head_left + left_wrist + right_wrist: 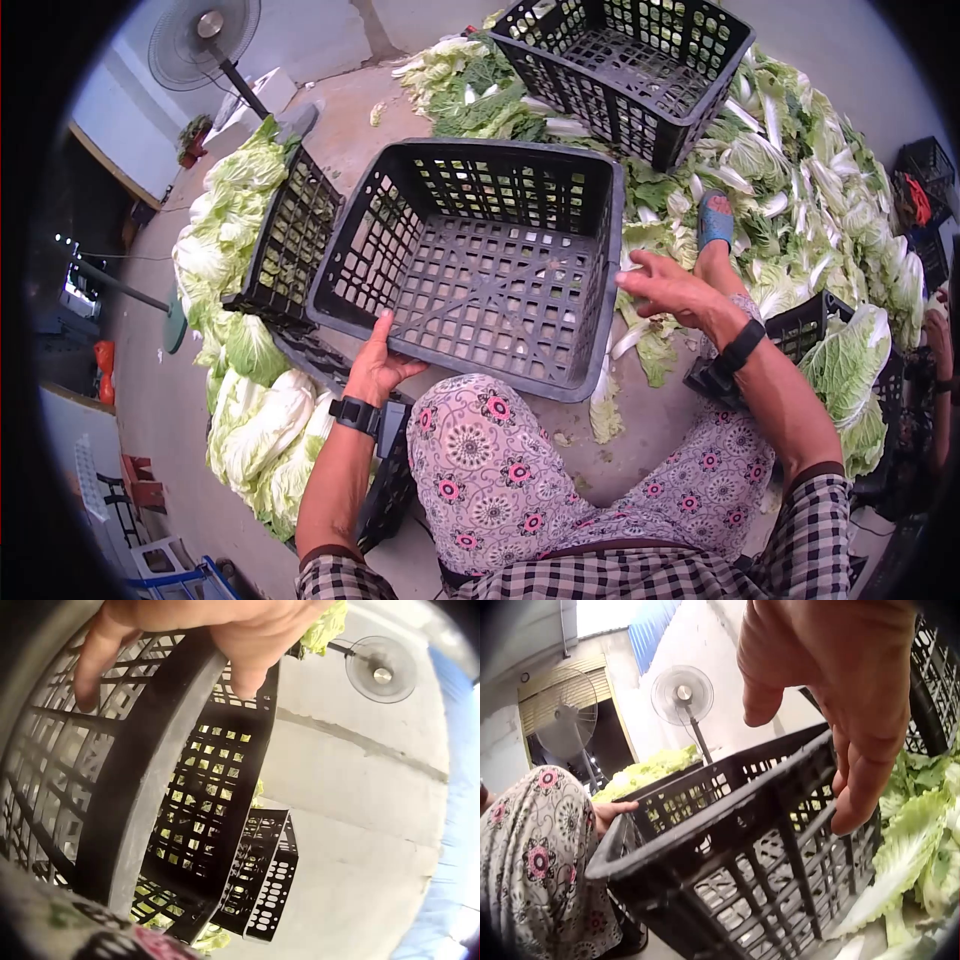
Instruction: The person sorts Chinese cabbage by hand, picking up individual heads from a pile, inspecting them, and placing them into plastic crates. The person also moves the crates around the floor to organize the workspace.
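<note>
An empty black plastic crate (480, 280) sits tilted toward me, in front of my knees. My left hand (378, 362) grips its near left rim, the thumb inside and the fingers curled over the edge (142, 787). My right hand (662, 286) hovers by the crate's right rim with relaxed fingers and holds nothing. In the right wrist view that hand (840, 690) hangs just above the crate's corner (727, 847), and my left hand (611, 814) shows at the far rim.
A second empty crate (630, 70) stands behind. Crates (290, 240) with napa cabbages (260, 430) are on the left. A big pile of cabbage leaves (800, 190) covers the floor on the right, beside a foot in a blue sandal (715, 220). A fan (205, 35) stands at the back left.
</note>
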`<state>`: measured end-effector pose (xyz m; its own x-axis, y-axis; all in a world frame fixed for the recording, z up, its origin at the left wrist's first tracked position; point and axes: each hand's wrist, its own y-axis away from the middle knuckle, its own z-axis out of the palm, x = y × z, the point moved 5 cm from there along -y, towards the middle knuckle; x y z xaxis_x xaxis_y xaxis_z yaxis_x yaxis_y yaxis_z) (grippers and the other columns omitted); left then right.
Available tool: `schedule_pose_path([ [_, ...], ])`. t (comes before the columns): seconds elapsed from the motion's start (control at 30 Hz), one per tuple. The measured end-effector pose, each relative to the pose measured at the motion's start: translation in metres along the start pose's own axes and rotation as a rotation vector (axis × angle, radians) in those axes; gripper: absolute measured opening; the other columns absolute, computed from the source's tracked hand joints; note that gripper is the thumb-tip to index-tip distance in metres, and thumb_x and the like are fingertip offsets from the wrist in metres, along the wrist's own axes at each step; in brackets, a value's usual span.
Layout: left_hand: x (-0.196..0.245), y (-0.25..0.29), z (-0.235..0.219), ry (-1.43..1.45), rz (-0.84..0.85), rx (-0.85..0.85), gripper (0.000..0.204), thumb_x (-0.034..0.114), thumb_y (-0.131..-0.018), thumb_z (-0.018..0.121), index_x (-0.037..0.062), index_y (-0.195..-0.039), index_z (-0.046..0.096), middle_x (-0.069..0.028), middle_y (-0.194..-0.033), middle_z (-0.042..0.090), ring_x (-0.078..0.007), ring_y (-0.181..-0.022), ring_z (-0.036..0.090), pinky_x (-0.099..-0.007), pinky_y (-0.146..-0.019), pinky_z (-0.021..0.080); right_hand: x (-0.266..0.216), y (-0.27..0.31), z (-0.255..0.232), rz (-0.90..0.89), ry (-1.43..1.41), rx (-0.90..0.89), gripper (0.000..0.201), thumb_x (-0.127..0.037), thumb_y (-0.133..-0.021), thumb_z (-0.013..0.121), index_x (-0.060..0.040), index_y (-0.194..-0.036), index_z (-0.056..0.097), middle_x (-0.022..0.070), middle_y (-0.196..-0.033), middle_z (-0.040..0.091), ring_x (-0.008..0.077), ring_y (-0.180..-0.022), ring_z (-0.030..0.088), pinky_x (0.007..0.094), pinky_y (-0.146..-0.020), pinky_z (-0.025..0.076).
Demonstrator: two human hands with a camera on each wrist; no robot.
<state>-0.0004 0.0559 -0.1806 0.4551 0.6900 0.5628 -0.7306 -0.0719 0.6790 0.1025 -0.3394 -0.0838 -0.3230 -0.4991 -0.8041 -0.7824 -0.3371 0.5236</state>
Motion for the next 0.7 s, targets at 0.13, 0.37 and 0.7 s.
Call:
schedule_pose_path([
  [0.13,-0.002,0.001,-0.005,0.005,0.02,0.017,0.045,0.026,-0.083,0.062,0.0046,-0.119,0.046,-0.0168,-0.12,0.051,-0.0365,-0.112,0.048,-0.0648,-0.092,0.034,0.019,-0.015,0.029,0.113,-0.162,-0.129,0.078,-0.046,-0.081,0.063,-0.005,-0.138,0.029,0.0149,-0.128,0.046,0.0253,-0.114,0.047,0.0411,-0.08,0.048],
  [0.37,-0.001,0.001,-0.015,0.04,0.035,0.051,0.02,0.01,-0.075,0.061,0.0049,-0.092,0.05,-0.0128,-0.091,0.053,-0.0321,-0.09,0.054,-0.0606,-0.084,0.044,0.025,-0.029,0.055,-0.117,-0.452,0.019,0.076,-0.015,-0.071,0.066,-0.0063,-0.137,0.028,0.0106,-0.108,0.054,0.0185,-0.093,0.051,0.0333,-0.072,0.046],
  [0.7,0.105,0.044,0.009,-0.088,0.255,0.02,0.036,0.005,-0.076,0.061,0.0011,-0.11,0.049,-0.0179,-0.106,0.055,-0.029,-0.095,0.055,-0.0439,-0.086,0.05,-0.005,0.046,0.056,-0.44,-0.808,0.245,0.083,0.002,-0.063,0.057,-0.0047,-0.139,0.023,0.0107,-0.115,0.048,0.0178,-0.099,0.047,0.0297,-0.084,0.041],
])
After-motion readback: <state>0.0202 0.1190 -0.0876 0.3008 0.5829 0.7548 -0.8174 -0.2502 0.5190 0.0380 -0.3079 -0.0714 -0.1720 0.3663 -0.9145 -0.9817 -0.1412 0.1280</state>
